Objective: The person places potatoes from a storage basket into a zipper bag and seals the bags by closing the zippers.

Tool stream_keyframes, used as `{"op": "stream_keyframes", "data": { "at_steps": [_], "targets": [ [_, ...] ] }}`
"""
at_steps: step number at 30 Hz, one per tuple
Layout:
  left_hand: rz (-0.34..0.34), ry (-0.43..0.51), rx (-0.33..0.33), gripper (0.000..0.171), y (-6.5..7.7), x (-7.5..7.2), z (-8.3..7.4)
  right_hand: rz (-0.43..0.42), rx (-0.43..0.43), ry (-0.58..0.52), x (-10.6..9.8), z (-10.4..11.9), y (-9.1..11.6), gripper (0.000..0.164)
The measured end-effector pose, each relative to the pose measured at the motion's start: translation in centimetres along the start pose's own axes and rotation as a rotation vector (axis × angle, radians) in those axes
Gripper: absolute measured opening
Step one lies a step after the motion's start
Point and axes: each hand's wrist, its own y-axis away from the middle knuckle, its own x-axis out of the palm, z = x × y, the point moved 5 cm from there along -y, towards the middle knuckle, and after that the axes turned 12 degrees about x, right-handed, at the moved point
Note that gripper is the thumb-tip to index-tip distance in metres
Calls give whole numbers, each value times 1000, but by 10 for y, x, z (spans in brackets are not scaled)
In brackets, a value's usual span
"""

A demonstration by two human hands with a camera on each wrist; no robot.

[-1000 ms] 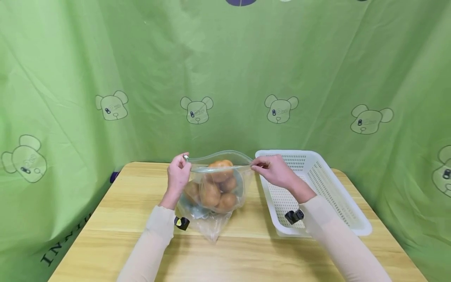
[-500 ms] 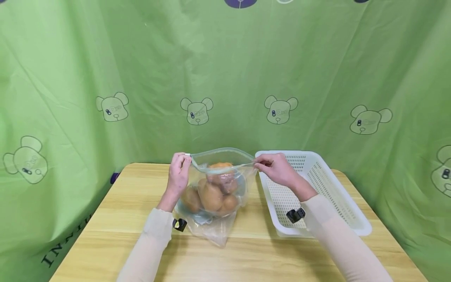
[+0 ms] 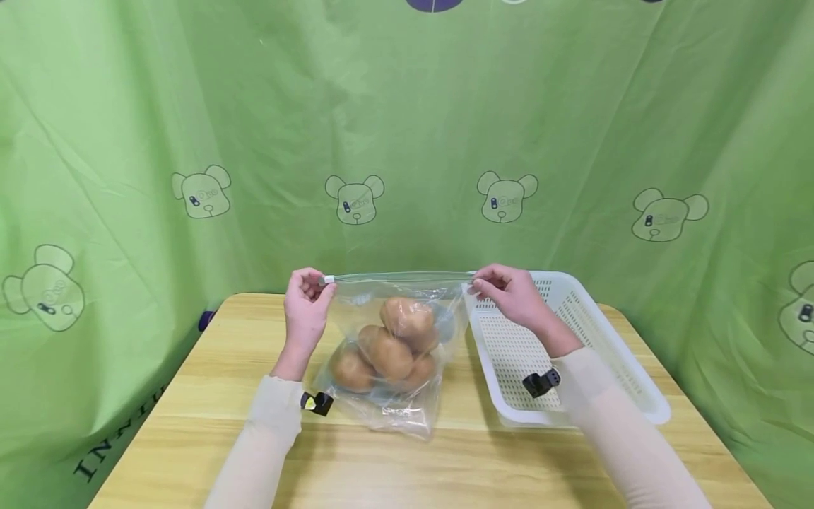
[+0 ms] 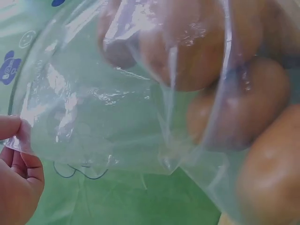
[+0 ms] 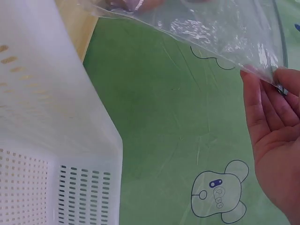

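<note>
A clear zip bag (image 3: 394,410) hangs upright over the table, its top edge pulled straight between both hands. Inside sit several rounded orange-brown pieces of produce (image 3: 389,353); their exact kind is unclear through the plastic. Something pale blue (image 3: 443,322) shows behind them, partly hidden. My left hand (image 3: 304,311) pinches the bag's upper left corner by the white zip slider (image 3: 328,279). At the opposite corner, my right hand (image 3: 511,297) pinches the top edge between thumb and fingers. In the left wrist view, the thumb and a finger grip the plastic (image 4: 93,108).
A white perforated plastic basket (image 3: 492,396) stands on the wooden table (image 3: 210,396) to the right, under the right forearm. Green curtain (image 3: 407,106) with bear drawings surrounds the table at the back and sides. Each wrist carries a small black camera.
The bag's mouth, gaping earlier, is now drawn into a straight line. The hands have moved apart, left hand leftward and right hand rightward, and the produce hangs below the rim.
</note>
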Motion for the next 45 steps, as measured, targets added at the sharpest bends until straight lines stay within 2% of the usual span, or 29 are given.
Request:
{"op": "stream_keyframes", "data": {
  "at_steps": [4, 6, 11, 16, 21, 26, 29, 32, 36, 39, 42, 45],
  "targets": [
    [21, 22, -34, 25, -3, -1, 2, -3, -4, -69, -5, 16, 6, 12],
    [43, 51, -70, 25, -4, 0, 2, -14, 11, -109, -8, 17, 5, 17],
    [72, 141, -152, 26, -3, 2, 2, -56, 82, -143, -16, 0, -4, 30],
    [50, 196, -191, 20, -1, 4, 5, -98, 122, -152, -22, -18, -16, 24],
    [49, 224, -219, 12, 5, 9, 6, -91, 169, -102, -20, -25, -22, 24],
    [56, 254, -180, 10, 6, 13, 4, -108, 185, 26, -16, -24, -23, 27],
    [56, 265, -164, 11, 7, 15, 2, -110, 117, 165, -8, -10, -21, 35],
    [69, 271, -158, 12, 8, 18, 1, -86, -19, 261, 11, 18, -15, 40],
    [94, 272, -151, 12, 11, 24, 0, -44, -251, 321, 44, 59, -8, 35],
    [108, 276, -146, 10, 14, 28, 0, -10, -392, 331, 65, 81, -5, 32],
    [122, 291, -149, 10, 16, 32, 1, 30, -457, 313, 82, 91, -6, 27],
    [132, 299, -144, 10, 18, 34, 2, 63, -463, 296, 94, 94, -11, 24]
  ]
}}
